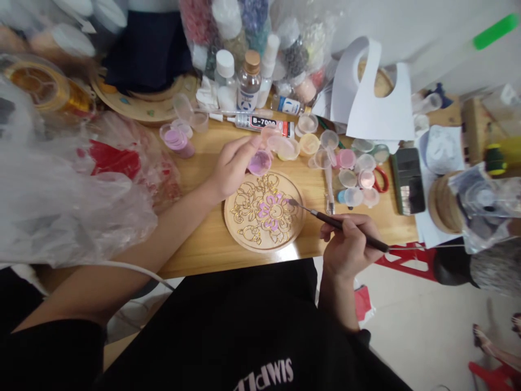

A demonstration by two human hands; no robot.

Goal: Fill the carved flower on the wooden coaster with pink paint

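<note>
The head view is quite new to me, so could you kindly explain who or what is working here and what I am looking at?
There is no machine: these are a person's two bare hands, and this single picture comes from a camera worn on that person's head, looking forward and down. The left hand holds a small cup of purple. The right hand holds a thin tool, its tip at a partly purple flower; whether it touches is hard to tell. The flower is outlined in gold on a round board. Around it on the table are more cups, a tube, bottles and a plastic bag.
</note>
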